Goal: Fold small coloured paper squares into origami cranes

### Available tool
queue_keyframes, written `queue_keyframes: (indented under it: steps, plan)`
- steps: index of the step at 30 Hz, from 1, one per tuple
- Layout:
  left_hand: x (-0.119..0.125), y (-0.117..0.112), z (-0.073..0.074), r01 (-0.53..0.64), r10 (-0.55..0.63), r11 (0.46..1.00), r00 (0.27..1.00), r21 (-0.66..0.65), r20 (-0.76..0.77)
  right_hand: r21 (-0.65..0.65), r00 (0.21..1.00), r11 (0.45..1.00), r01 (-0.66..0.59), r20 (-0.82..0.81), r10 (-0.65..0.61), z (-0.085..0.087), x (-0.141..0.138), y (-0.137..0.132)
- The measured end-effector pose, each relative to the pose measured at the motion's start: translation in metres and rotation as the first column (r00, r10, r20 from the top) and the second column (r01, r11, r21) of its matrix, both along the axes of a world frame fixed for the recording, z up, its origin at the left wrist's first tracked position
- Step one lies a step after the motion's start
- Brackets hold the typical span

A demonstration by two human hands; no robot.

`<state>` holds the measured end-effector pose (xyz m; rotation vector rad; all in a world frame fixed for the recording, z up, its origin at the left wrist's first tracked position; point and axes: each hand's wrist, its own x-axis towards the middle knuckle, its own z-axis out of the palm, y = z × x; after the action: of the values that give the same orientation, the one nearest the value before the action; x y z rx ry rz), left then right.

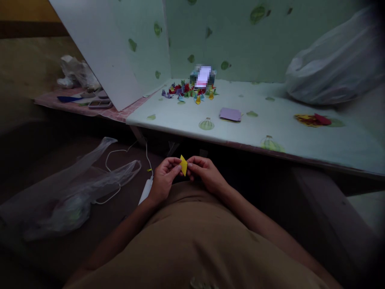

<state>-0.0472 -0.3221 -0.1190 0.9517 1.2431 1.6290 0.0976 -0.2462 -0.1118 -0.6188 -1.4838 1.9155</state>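
Observation:
A small piece of folded yellow paper, roughly diamond-shaped, is held upright in front of my body, below the table edge. My left hand pinches its left side between thumb and fingers. On the other side, my right hand has its thumb and fingertips closed on the paper's right edge. Several folded paper cranes in red, yellow, blue, green and purple sit in a cluster on the table. A stack of square purple paper lies nearer the table's front.
A lit phone leans behind the cranes. Red and yellow paper pieces lie at right, near a large white plastic bag. At lower left are a clear plastic bag, a white cable and a white power strip. The table has a front edge beyond my hands.

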Motion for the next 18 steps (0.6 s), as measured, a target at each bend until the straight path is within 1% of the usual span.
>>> queue_keyframes:
  steps: [7, 10, 15, 17, 18]
  plan:
    - [0.0009, -0.0003, 0.0021, -0.007, 0.007, 1.000, 1.000, -0.009, 0.000, 0.024, 1.000, 1.000, 0.007, 0.015, -0.008, 0.0000, -0.0001, 0.0008]
    - [0.0012, -0.0008, 0.0044, -0.011, 0.011, 1.000, 0.999, -0.005, -0.037, 0.056, 0.999, 0.998, 0.025, 0.043, -0.027, 0.0006, -0.0008, 0.0003]
    - [0.0013, -0.0010, 0.0053, -0.029, 0.030, 1.000, 0.995, 0.006, -0.099, 0.106, 0.997, 0.993, 0.060, 0.039, -0.065, 0.0012, -0.0019, -0.0011]
    - [0.0007, -0.0011, 0.0037, -0.029, 0.029, 1.000, 0.995, 0.001, -0.099, 0.088, 0.997, 0.995, 0.053, 0.047, -0.057, 0.0008, -0.0014, -0.0009]
    - [0.0003, -0.0011, 0.0026, -0.022, 0.022, 1.000, 0.995, -0.002, -0.095, 0.059, 0.998, 0.997, 0.042, 0.042, -0.044, 0.0004, -0.0011, -0.0005]
